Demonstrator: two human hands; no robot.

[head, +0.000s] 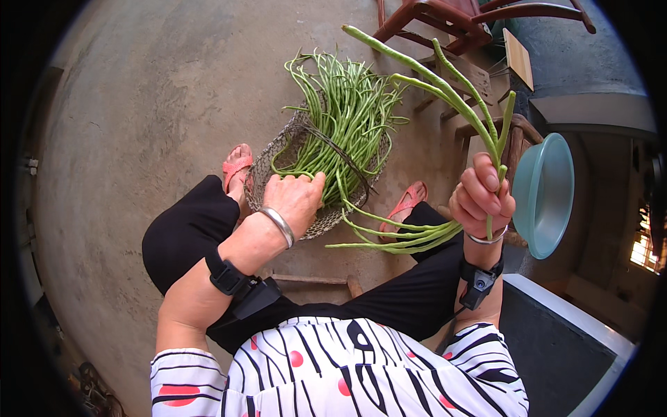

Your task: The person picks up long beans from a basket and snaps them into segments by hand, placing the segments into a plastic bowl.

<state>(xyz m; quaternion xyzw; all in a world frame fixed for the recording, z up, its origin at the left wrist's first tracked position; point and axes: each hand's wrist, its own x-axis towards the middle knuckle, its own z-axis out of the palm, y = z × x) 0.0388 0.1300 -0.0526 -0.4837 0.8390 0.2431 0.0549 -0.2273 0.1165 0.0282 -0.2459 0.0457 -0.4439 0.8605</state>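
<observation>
My right hand (482, 195) is raised at the right, closed around a small bunch of long green yardlong beans (466, 104). Some of these beans stand up past my fingers, while others hang out leftward below the hand towards the basket. My left hand (294, 200) reaches over the near edge of a woven mesh basket (268, 161), its back turned up and its fingertips hidden against the beans. A large tangled heap of yardlong beans (344, 109) fills the basket and spills over its far side. A thin dark handle (333, 146) arches across the heap.
The basket rests on a concrete floor (156, 94) between my sandalled feet. A translucent blue basin (542, 195) is tilted on its side beside a wooden chair (516, 135), right of my right hand. Reddish wooden furniture (432, 21) stands at the far right.
</observation>
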